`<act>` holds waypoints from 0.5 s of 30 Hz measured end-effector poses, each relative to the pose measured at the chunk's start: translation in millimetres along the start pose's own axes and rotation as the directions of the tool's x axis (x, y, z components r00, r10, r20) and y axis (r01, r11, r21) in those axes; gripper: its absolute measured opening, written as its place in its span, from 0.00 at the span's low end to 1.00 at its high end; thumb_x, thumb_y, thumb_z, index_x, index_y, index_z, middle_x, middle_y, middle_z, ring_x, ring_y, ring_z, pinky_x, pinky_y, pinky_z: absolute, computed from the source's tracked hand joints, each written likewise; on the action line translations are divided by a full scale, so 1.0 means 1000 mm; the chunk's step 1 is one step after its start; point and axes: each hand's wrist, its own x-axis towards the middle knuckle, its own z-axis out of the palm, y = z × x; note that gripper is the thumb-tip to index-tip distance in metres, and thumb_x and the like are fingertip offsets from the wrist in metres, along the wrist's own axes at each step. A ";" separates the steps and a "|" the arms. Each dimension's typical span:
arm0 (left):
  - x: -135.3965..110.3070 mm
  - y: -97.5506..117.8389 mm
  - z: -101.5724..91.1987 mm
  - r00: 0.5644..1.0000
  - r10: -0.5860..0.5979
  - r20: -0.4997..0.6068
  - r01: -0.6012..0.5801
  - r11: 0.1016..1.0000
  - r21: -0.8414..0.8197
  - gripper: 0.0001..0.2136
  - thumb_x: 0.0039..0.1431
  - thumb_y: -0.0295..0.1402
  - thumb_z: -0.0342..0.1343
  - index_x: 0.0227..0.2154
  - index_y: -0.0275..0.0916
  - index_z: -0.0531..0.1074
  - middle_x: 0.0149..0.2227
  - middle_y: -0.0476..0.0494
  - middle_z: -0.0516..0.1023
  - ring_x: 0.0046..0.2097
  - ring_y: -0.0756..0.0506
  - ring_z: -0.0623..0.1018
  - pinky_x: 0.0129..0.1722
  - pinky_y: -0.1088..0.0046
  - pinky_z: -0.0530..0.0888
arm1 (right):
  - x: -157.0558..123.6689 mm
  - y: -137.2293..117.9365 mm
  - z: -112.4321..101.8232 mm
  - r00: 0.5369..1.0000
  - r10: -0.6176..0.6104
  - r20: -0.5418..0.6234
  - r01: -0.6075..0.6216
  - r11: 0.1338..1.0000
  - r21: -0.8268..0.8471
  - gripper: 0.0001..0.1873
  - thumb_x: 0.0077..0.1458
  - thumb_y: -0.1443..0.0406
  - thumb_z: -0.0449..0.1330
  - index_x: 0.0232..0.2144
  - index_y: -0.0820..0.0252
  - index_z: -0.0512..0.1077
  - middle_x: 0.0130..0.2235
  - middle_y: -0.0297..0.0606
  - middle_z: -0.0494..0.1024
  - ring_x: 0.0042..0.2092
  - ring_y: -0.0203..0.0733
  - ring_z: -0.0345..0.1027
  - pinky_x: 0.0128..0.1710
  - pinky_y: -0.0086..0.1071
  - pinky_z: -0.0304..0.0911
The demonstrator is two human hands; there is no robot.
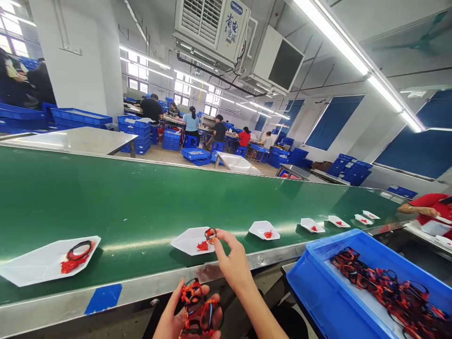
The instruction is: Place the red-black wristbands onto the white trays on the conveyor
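Observation:
My right hand (231, 256) reaches over the belt's near edge and pinches a small black-and-orange ring (210, 233) just above a white paper tray (187, 242) that holds a red piece (202, 246). My left hand (176, 318), low at the frame's bottom, is closed round a bundle of black-and-orange rings (197, 308). Another white tray (38, 263) at the left carries a black ring and a red piece. More trays (264, 230) with red pieces stand in a row to the right along the green conveyor belt (123, 207).
A blue bin (318, 287) full of black-and-orange rings stands at the lower right. A co-worker's arm in a red sleeve (429, 207) rests at the belt's far right. Other people sit at tables among stacked blue crates (81, 117) in the background.

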 end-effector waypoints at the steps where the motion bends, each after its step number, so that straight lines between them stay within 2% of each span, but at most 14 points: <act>1: -0.001 0.002 -0.001 1.000 0.000 0.001 0.000 1.000 -0.019 0.34 0.52 0.41 0.58 0.59 0.34 0.54 0.43 0.30 0.78 0.43 0.32 0.77 0.38 0.57 0.73 | 0.004 -0.003 0.001 0.999 -0.031 0.020 0.032 0.998 -0.055 0.10 0.55 0.61 0.56 0.37 0.58 0.74 0.47 0.42 0.75 0.51 0.46 0.65 0.54 0.40 0.56; 4: 0.003 0.001 -0.008 1.000 0.010 -0.006 -0.011 0.999 -0.038 0.36 0.51 0.42 0.58 0.60 0.34 0.53 0.44 0.29 0.77 0.44 0.32 0.77 0.40 0.56 0.73 | -0.008 -0.009 -0.005 0.996 -0.052 0.070 0.061 0.989 -0.137 0.10 0.55 0.64 0.55 0.40 0.55 0.72 0.50 0.40 0.73 0.53 0.45 0.64 0.52 0.38 0.58; 6: 0.009 -0.004 -0.015 0.998 0.061 -0.005 -0.061 0.998 -0.016 0.36 0.51 0.39 0.59 0.61 0.36 0.52 0.46 0.30 0.76 0.44 0.33 0.77 0.42 0.55 0.72 | -0.028 -0.012 -0.013 0.992 -0.037 0.120 0.055 0.987 -0.152 0.10 0.56 0.66 0.53 0.40 0.54 0.71 0.45 0.39 0.75 0.47 0.42 0.68 0.45 0.33 0.63; 9: 0.016 -0.013 -0.020 0.993 0.114 0.028 -0.114 0.993 0.003 0.35 0.50 0.35 0.60 0.60 0.42 0.53 0.50 0.34 0.74 0.47 0.35 0.76 0.46 0.54 0.71 | -0.057 -0.015 -0.022 0.975 -0.034 0.220 0.072 0.983 -0.170 0.10 0.55 0.68 0.53 0.39 0.55 0.71 0.37 0.36 0.76 0.35 0.37 0.70 0.36 0.28 0.65; 11: 0.018 -0.018 -0.019 0.989 0.137 0.055 -0.137 0.991 0.007 0.32 0.50 0.35 0.60 0.59 0.41 0.58 0.50 0.35 0.74 0.48 0.36 0.75 0.49 0.55 0.69 | -0.067 -0.014 -0.023 0.966 -0.047 0.252 0.092 0.982 -0.168 0.12 0.54 0.70 0.54 0.41 0.56 0.71 0.39 0.37 0.75 0.33 0.35 0.69 0.35 0.27 0.65; 13: 0.018 -0.022 -0.016 0.984 0.158 0.084 -0.159 0.987 0.004 0.28 0.50 0.35 0.60 0.55 0.38 0.63 0.48 0.34 0.75 0.49 0.36 0.74 0.51 0.55 0.67 | -0.070 -0.012 -0.022 0.958 -0.055 0.280 0.101 0.983 -0.155 0.15 0.54 0.71 0.54 0.43 0.55 0.71 0.44 0.38 0.74 0.35 0.35 0.70 0.37 0.26 0.66; 15: 0.017 -0.025 -0.012 0.982 0.161 0.098 -0.161 0.987 -0.001 0.24 0.51 0.36 0.59 0.52 0.37 0.67 0.44 0.35 0.77 0.49 0.35 0.75 0.51 0.55 0.67 | -0.069 -0.008 -0.021 0.949 -0.072 0.308 0.121 0.982 -0.146 0.15 0.53 0.72 0.54 0.42 0.54 0.73 0.43 0.38 0.74 0.37 0.37 0.71 0.39 0.26 0.66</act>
